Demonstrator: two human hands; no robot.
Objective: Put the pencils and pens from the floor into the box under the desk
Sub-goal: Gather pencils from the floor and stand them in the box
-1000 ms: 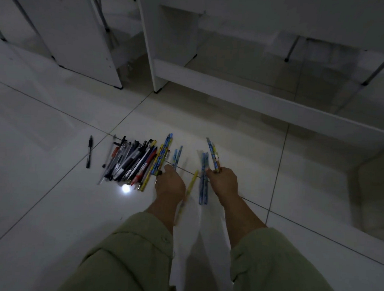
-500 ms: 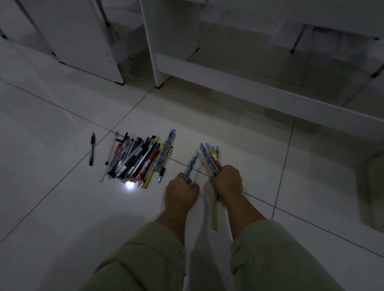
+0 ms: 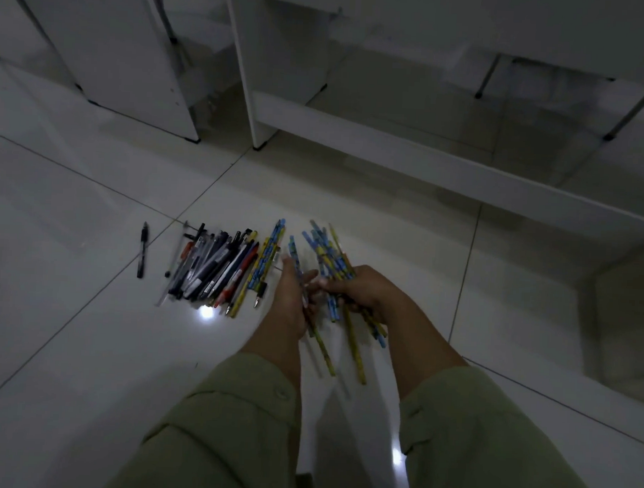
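From the head view, low centre of the frame, the right hand [image 3: 362, 293] grips a fanned bundle of pencils [image 3: 331, 259], fingers curled round them. The left hand [image 3: 292, 290] pinches one more blue pencil [image 3: 295, 255] beside it. Left of the hands a heap of pens [image 3: 216, 268] lies on the floor [image 3: 88, 326], with a stray black pen [image 3: 142, 250] farther left. The desk [image 3: 445, 164] spans the upper frame; I see no box. Most of the job looks undone.
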